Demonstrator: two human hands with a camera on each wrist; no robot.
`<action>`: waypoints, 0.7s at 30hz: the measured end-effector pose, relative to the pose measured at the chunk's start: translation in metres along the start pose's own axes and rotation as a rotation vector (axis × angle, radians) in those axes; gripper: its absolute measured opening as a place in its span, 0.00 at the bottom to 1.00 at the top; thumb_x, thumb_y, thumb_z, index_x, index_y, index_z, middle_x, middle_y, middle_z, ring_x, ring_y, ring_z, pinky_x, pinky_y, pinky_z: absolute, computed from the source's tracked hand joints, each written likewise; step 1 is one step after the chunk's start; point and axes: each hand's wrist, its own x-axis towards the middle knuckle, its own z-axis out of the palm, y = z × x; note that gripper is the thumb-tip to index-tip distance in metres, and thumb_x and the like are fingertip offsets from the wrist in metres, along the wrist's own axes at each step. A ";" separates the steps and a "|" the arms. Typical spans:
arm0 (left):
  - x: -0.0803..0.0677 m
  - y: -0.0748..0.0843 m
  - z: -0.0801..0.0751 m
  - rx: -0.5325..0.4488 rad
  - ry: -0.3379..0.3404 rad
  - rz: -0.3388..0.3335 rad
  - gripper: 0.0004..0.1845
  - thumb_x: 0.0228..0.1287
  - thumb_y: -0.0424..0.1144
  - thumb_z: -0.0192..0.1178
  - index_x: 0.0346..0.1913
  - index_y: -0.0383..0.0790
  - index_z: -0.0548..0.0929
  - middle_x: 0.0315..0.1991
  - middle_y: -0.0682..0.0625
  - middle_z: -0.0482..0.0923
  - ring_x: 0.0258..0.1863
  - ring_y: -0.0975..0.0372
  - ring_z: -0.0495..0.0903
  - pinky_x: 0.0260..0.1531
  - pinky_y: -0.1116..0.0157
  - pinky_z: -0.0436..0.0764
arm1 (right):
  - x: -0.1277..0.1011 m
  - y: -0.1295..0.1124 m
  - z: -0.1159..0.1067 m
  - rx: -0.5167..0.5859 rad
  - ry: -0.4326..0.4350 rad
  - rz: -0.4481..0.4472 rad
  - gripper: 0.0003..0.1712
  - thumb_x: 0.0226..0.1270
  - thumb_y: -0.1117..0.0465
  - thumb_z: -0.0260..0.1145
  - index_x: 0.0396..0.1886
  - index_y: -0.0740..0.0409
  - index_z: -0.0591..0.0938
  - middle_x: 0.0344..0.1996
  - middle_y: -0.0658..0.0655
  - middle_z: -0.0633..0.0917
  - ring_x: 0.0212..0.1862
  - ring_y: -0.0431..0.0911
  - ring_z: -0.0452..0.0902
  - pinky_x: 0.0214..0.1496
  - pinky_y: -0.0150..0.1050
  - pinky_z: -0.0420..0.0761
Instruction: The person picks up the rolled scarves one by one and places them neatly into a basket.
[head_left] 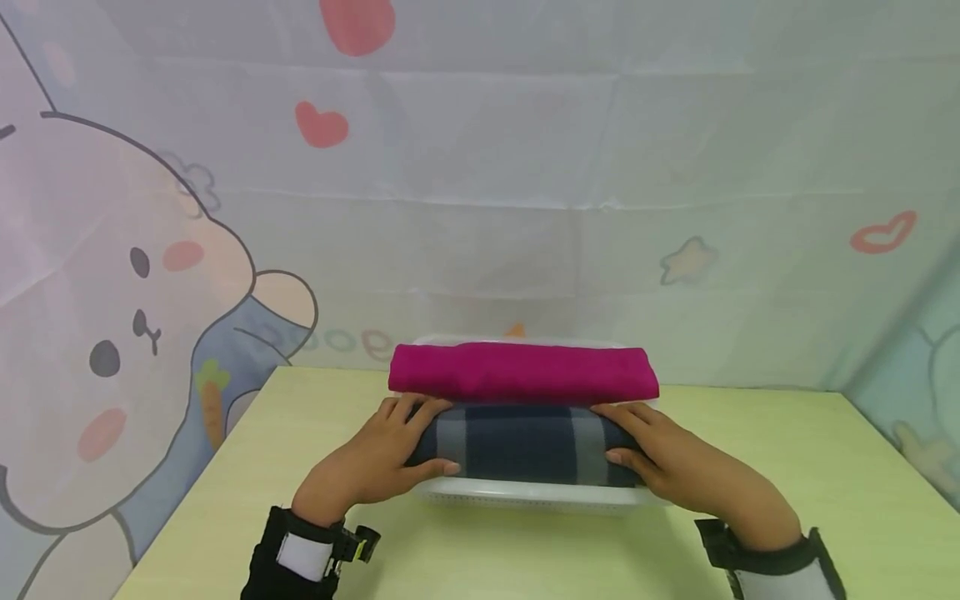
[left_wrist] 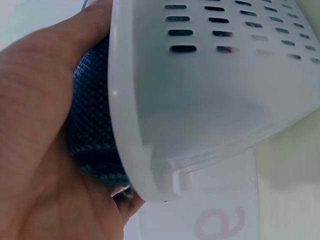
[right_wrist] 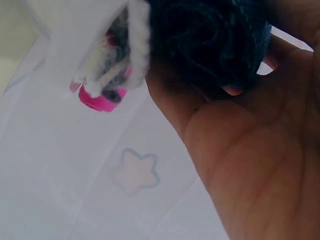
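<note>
A dark blue plaid cloth roll (head_left: pixel 521 442) with grey bands lies across the front of a white plastic basket (head_left: pixel 540 495). Its left end is held by my left hand (head_left: pixel 375 458), fingers over the top and thumb along the near side. My right hand (head_left: pixel 678 462) grips the other end in the same way. Seen from the left wrist, the woven roll (left_wrist: pixel 92 110) sits right at the rim of the slotted basket wall (left_wrist: pixel 225 90). The right wrist view shows the roll's coiled end (right_wrist: pixel 210 40) against the palm.
Behind the plaid roll, a magenta cloth roll (head_left: pixel 525 372) lies across the basket's back part. A fuzzy white edge (right_wrist: pixel 138 45) shows beside the coiled end. The basket stands on a pale yellow table (head_left: pixel 750 467), before a printed curtain (head_left: pixel 487 242).
</note>
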 end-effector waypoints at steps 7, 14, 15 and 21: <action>0.000 0.003 0.000 0.030 0.017 0.011 0.38 0.66 0.60 0.60 0.73 0.49 0.63 0.69 0.43 0.62 0.69 0.44 0.61 0.64 0.40 0.66 | -0.001 -0.001 0.001 -0.008 0.004 0.011 0.28 0.71 0.59 0.64 0.68 0.60 0.70 0.58 0.58 0.77 0.58 0.54 0.76 0.55 0.56 0.79; 0.000 0.006 -0.002 0.034 0.009 -0.002 0.38 0.66 0.60 0.60 0.73 0.49 0.63 0.69 0.42 0.62 0.69 0.43 0.61 0.65 0.41 0.66 | -0.001 -0.001 0.000 -0.031 -0.004 0.036 0.28 0.71 0.57 0.64 0.68 0.57 0.70 0.58 0.58 0.77 0.56 0.53 0.77 0.50 0.55 0.79; -0.001 0.007 -0.002 0.033 0.007 -0.004 0.38 0.66 0.60 0.60 0.74 0.48 0.63 0.69 0.42 0.62 0.69 0.43 0.61 0.66 0.41 0.66 | -0.002 -0.001 0.000 -0.036 -0.003 0.035 0.28 0.71 0.57 0.64 0.68 0.56 0.70 0.58 0.58 0.77 0.57 0.54 0.77 0.50 0.56 0.78; -0.001 0.012 -0.005 0.049 -0.016 -0.035 0.39 0.66 0.61 0.60 0.75 0.49 0.62 0.70 0.43 0.62 0.70 0.44 0.61 0.67 0.40 0.65 | -0.003 -0.002 0.001 -0.059 0.006 0.037 0.29 0.71 0.56 0.64 0.68 0.57 0.70 0.59 0.58 0.77 0.59 0.57 0.76 0.52 0.61 0.77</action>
